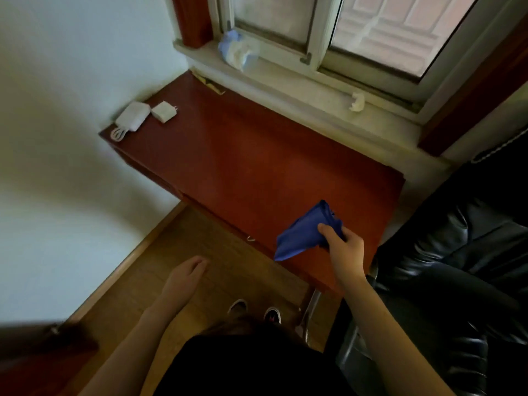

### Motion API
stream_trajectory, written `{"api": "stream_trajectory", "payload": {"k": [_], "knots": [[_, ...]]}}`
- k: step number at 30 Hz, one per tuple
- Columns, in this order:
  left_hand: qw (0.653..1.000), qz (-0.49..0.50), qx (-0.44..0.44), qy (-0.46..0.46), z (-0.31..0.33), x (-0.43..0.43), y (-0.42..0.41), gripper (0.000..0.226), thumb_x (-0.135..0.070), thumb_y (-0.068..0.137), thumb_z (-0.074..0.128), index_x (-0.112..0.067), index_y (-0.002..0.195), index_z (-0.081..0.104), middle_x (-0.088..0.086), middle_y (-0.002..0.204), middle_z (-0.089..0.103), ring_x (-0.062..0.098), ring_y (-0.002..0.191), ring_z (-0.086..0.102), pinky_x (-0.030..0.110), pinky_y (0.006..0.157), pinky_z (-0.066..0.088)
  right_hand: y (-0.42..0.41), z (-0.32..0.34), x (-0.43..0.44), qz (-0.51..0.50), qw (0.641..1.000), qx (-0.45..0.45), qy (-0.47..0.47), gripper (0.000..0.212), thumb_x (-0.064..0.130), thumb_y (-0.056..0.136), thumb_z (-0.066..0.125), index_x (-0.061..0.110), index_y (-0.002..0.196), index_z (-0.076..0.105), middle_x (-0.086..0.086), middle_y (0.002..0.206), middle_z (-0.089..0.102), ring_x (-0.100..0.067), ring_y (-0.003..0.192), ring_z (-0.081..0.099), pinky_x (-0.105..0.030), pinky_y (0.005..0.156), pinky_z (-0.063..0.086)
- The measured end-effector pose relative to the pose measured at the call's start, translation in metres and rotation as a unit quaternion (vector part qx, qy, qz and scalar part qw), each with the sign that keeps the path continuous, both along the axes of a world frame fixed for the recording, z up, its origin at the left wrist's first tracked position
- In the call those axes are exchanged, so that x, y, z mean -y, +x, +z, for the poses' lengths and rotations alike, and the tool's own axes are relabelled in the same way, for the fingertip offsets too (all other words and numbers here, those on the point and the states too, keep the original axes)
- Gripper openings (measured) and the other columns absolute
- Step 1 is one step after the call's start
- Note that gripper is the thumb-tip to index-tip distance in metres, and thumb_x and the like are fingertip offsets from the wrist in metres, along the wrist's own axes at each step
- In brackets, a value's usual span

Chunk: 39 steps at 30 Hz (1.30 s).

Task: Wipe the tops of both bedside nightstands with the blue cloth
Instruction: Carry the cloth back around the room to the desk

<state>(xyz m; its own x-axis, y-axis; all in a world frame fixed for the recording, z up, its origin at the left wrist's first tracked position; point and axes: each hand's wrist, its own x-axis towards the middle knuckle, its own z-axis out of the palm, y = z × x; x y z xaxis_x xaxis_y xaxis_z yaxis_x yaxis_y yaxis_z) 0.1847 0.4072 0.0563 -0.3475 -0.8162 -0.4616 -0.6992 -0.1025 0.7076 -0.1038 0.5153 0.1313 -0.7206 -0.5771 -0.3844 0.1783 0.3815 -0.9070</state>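
Pinching the bunched blue cloth (304,235) between thumb and fingers (324,228), the right hand (347,250) should flatten it onto the nightstand (257,155) top beyond the fingertips, while the left hand (185,277) hangs loosely spread and empty.

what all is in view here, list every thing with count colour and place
nightstand: 1, red-brown wood, under the window
blue cloth: 1, bunched in the right hand over the near edge
chargers: 2, white, far left corner, one with a coiled cable
window: 1, pale frame, top
sill bundle: 1, blue and white, left of sill
crumpled tissue: 1, white, right of sill
black seat: 1, glossy, right
floor: wood, below
shoes: 2, dark and white
left hand: open, empty
right hand: gripping cloth
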Motion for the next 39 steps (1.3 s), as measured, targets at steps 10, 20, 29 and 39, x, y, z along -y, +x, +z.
{"api": "stream_trajectory", "payload": {"k": [10, 20, 29, 39], "knots": [[0.919, -0.317, 0.076, -0.223, -0.040, 0.136, -0.145, 0.055, -0.040, 0.098, 0.036, -0.024, 0.149, 0.024, -0.004, 0.157, 0.024, 0.015, 0.146, 0.018, 0.036, 0.118, 0.017, -0.033, -0.064, 0.052, -0.133, 0.990, 0.006, 0.050, 0.022, 0.026, 0.089, 0.066, 0.005, 0.092, 0.067, -0.004, 0.075, 0.063, -0.014, 0.063, 0.057, -0.025, 0.054, 0.044], [0.832, -0.431, 0.147, -0.316, -0.117, 0.162, -0.178, 0.059, -0.049, 0.098, 0.024, -0.024, 0.151, 0.017, 0.001, 0.159, 0.021, 0.022, 0.148, 0.012, 0.046, 0.120, 0.013, -0.018, -0.127, 0.034, -0.153, 0.910, -0.186, 0.336, 0.060, 0.035, 0.083, 0.070, 0.010, 0.131, 0.043, -0.016, 0.125, 0.049, -0.031, 0.109, 0.052, -0.041, 0.085, 0.048], [0.841, -0.425, 0.149, -0.300, -0.117, 0.164, -0.182, 0.058, -0.048, 0.098, 0.025, -0.027, 0.152, 0.015, -0.003, 0.160, 0.019, 0.019, 0.149, 0.008, 0.045, 0.120, 0.013, -0.059, -0.187, 0.107, 0.183, 0.825, -0.407, 0.346, 0.062, 0.053, 0.096, 0.033, 0.033, 0.153, 0.021, 0.002, 0.162, 0.019, -0.022, 0.151, 0.008, -0.046, 0.121, 0.008], [0.847, -0.418, 0.127, -0.303, -0.122, 0.165, -0.181, 0.058, -0.048, 0.096, 0.029, -0.027, 0.151, 0.022, -0.003, 0.159, 0.022, 0.019, 0.148, 0.014, 0.046, 0.118, 0.017, -0.184, -0.191, 0.183, 0.149, 0.815, -0.443, 0.341, 0.063, 0.056, 0.094, 0.030, 0.033, 0.152, 0.024, 0.002, 0.162, 0.021, -0.025, 0.150, 0.012, -0.046, 0.122, 0.008]]}}
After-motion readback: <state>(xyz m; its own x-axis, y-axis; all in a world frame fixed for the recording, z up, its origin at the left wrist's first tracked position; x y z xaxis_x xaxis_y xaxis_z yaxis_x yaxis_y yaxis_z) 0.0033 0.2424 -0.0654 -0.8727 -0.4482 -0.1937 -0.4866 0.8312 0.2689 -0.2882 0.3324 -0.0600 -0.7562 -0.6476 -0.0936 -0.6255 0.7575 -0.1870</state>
